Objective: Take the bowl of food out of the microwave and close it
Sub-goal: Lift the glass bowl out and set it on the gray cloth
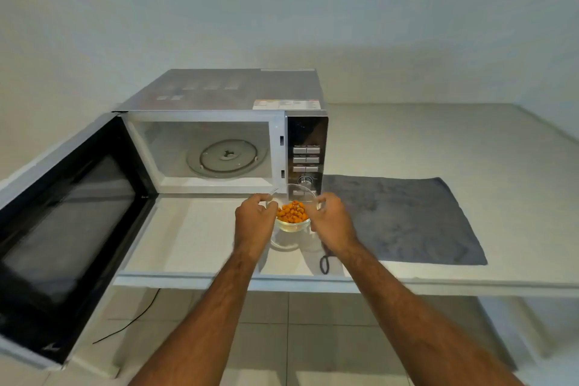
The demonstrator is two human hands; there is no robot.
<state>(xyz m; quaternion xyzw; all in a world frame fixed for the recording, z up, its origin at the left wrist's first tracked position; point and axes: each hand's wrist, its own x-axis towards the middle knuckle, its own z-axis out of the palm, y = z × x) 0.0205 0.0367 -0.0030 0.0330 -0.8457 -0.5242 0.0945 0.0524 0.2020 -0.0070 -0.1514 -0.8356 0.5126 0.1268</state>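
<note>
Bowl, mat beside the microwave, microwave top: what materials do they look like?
Bowl: clear glass, by the look; the orange food shows through its wall and the rim glints. Clear plastic not ruled out.
Mat: grey cloth, soft matte nap with mottled shading, likely towel or microfibre.
Microwave top: painted sheet metal, dull silver-grey sheen, with vent slots.

bowl (pixel 293 227): clear glass
food (pixel 292 212): orange, small rounded pieces
microwave (pixel 225 94): silver top, white cavity, black glossy panel
door (pixel 67 229): black frame, dark window
surface (pixel 470 141): white
cloth (pixel 404 219): plain dark grey
wall (pixel 313 25): pale, blue flower marks, brown pointed shapes
floor (pixel 307 323): pale tiles
</note>
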